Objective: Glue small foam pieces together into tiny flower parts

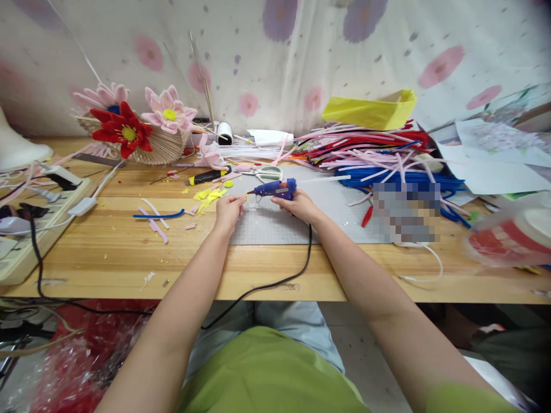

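Blue glue gun (275, 189) | right hand (298, 205): curled round handle | left hand (230, 210): pinching something tiny (247, 198)

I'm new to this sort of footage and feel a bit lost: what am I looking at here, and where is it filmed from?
There is no machine at work here, just a person's two bare hands. The single picture comes from a camera worn on their head, looking forward and down, so the forearms reach away from you.

The right hand holds a blue glue gun, its nozzle pointing toward the left hand. The left fingertips pinch something too small to make out clearly.

On the wooden table lie a grey mat, scissors, yellow scraps and a bundle of blue stems. At the back left are fuzzy flowers, one red.
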Tool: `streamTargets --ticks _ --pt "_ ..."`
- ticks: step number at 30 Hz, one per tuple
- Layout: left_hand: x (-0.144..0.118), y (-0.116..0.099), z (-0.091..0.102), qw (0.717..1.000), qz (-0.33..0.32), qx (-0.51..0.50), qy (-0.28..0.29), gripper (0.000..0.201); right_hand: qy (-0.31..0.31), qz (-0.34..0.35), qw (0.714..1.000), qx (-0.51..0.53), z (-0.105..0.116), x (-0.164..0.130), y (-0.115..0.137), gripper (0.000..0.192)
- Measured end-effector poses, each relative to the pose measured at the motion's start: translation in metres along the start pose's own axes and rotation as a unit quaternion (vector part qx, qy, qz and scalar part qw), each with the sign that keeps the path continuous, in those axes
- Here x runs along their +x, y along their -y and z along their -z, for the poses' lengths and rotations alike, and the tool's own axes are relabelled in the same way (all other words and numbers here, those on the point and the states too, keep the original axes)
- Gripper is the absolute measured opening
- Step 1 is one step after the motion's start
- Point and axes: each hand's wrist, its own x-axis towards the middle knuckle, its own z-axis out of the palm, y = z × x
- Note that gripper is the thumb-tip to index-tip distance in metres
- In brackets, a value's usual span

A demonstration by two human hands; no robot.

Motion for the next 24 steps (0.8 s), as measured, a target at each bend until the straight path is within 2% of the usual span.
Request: streamTargets --ticks 6,10,24 --pt "-0.001 0.0 0.001 1.0 -0.013 0.019 0.008 0.012 -0.056 -0.008 0.995 0.087 0.003 0.004 -0.005 0.044" --pt "-0.002 -0.001 0.002 1.0 -0.02 0.013 0.006 0.016 -0.087 -0.011 0.99 0.107 0.007 0.004 -0.007 0.046" --pt "-0.003 -0.002 0.001 1.0 -0.022 0.006 -0.009 0.019 -0.108 -0.014 0.988 0.107 0.008 0.007 -0.012 0.046"
